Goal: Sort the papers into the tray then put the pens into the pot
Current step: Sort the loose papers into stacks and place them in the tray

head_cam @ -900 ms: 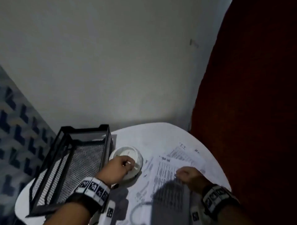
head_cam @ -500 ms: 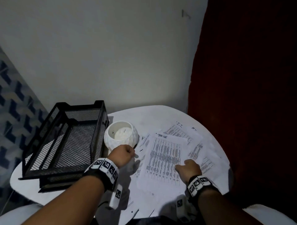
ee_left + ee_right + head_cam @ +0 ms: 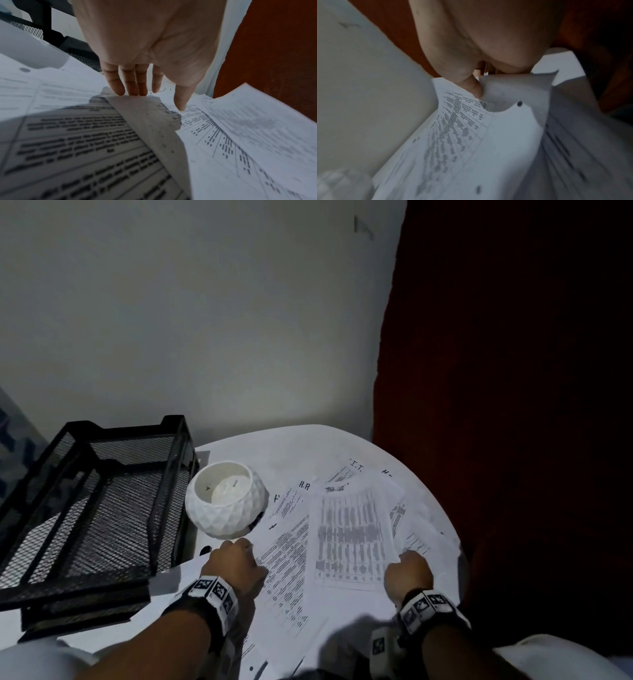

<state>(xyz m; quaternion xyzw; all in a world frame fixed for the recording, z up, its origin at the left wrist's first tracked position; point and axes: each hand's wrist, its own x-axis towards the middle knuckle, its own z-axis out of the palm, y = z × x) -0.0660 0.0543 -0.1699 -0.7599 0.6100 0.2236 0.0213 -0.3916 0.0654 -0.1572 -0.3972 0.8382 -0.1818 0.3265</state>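
Note:
Several printed paper sheets [image 3: 352, 535] lie overlapping on the round white table [image 3: 291, 446]. My left hand [image 3: 236, 559] is on the left sheet [image 3: 197, 121]; its edge stands raised between the fingertips [image 3: 130, 89] and the thumb tip, which presses on the print. My right hand [image 3: 409, 571] pinches the near right corner of the top sheet [image 3: 513, 86], which curls up. The white faceted pot [image 3: 226, 501] stands just beyond my left hand. To the left is the black mesh tray [image 3: 102, 508], with no paper in its upper level. I see no whole pen.
A dark red curtain or chair back [image 3: 513, 405] stands close on the right. The grey wall [image 3: 205, 320] is right behind the table. A small dark object [image 3: 255, 520] peeks out beside the pot's base, and another [image 3: 205, 550] lies near the tray.
My left hand has left the pot's rim and come down onto the papers. My right hand stays at the top sheet's right edge. The head view has tilted down and closer.

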